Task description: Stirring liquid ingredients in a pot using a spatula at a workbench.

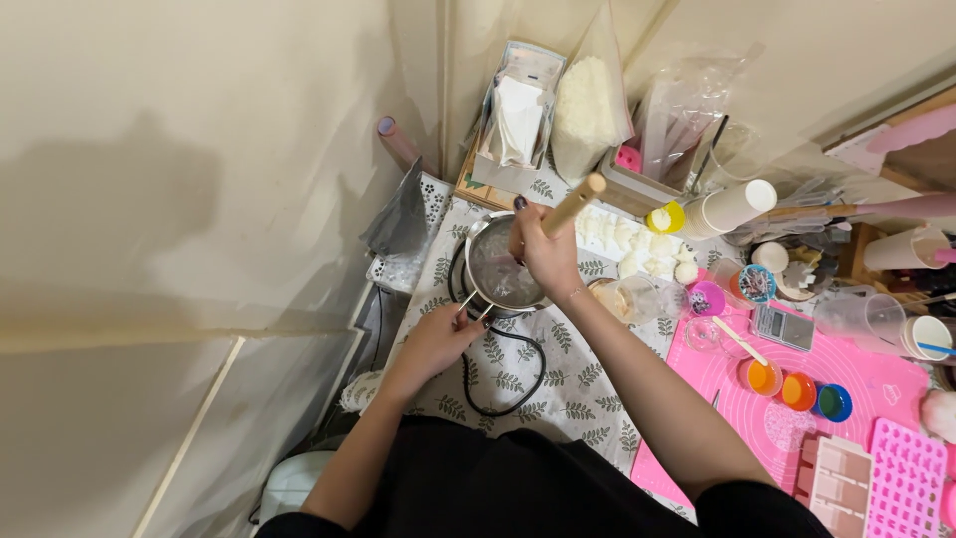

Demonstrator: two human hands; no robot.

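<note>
Black sleeves (498, 488) fill the lower edge of the head view, nearest the camera; both forearms extend from them up toward the pot (498, 269).

Landmark: the pot, a small steel vessel holding a pale, cloudy mass. It stands on a leaf-print cloth (568, 389) that covers the bench, close to the cream wall.

Left hand (438, 344): just below the pot. Its fingers are curled and pinch the thin wire handle (470, 302) that juts from the pot's lower rim.

Right hand (546, 249): over the pot's right rim. Its fingers are wrapped tight round a wooden stick (570, 204). The stick is tilted, its upper end pointing up and right of the pot; its lower end is hidden behind the hand.

A black cord (518, 374) loops on the cloth just below the pot.

Right of the pot: a clear cup (637, 297), then a white mould tray (637, 244) with pale lumps. Further right, a pink mat (856, 399) carries small orange (762, 377), red (798, 391) and blue (834, 403) dishes. Pink moulds (896, 478) lie well below and right of the pot.

Above the pot: a bag of white flakes (588, 110) leans against the wall, beside a box of packets (518, 120).
</note>
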